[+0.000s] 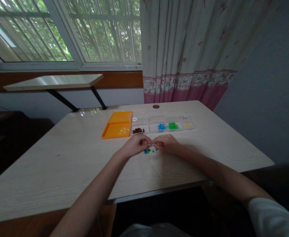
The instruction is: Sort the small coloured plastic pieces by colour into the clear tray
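My left hand [135,145] and my right hand [167,144] meet fingertip to fingertip over the middle of the pale wooden table [72,158]. Both are curled into a pinch, and what they hold is too small to make out. Just under the fingertips lies a small heap of loose beads [150,151], blue, green and yellowish. Beyond the hands stands a clear compartment tray [164,123] with separate lots of dark brown beads [138,130], blue beads [161,126], green beads [173,125] and yellow beads [187,125].
An orange tray [117,125] with a few pale beads sits left of the clear tray. A cable hole [156,106] is at the table's far edge. Behind are a window, a narrow wall shelf [52,81] and a floral curtain [184,49].
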Demonstrator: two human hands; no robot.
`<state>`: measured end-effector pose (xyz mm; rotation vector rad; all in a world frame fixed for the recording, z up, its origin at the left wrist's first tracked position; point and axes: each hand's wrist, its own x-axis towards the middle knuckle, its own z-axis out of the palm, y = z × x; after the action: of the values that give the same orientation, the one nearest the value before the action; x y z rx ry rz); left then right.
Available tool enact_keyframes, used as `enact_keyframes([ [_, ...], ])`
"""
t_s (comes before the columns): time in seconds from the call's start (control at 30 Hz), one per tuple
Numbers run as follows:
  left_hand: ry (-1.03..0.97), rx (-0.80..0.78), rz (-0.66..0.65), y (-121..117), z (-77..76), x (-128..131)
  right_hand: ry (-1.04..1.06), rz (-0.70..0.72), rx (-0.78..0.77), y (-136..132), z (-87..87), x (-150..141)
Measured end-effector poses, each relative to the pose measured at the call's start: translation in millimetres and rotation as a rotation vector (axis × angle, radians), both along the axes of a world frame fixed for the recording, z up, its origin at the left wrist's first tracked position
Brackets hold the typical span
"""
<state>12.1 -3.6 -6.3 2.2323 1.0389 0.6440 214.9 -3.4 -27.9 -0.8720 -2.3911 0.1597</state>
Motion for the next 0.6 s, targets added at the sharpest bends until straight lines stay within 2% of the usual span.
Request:
enact_keyframes([
  [0.1,0.005,-0.037,-0.052,0.6,6.1,-4.5,0.033,-0.054,0.0,2.7,2.4,3.8],
  [0.2,0.024,-0.115,-0.168,0.8,11.1,-10.3,0.105,-0.154,-0.012,9.3,6.6,13.2],
  [0.33,0.056,-0.168,-0.281,1.7,10.5,-14.1,0.215,-0.265,0.016,18.3,12.0,27.3],
  [0.6,0.071,-0.137,-0.322,4.9,4.2,-12.2,0.359,-0.345,0.047,23.8,14.7,34.8],
])
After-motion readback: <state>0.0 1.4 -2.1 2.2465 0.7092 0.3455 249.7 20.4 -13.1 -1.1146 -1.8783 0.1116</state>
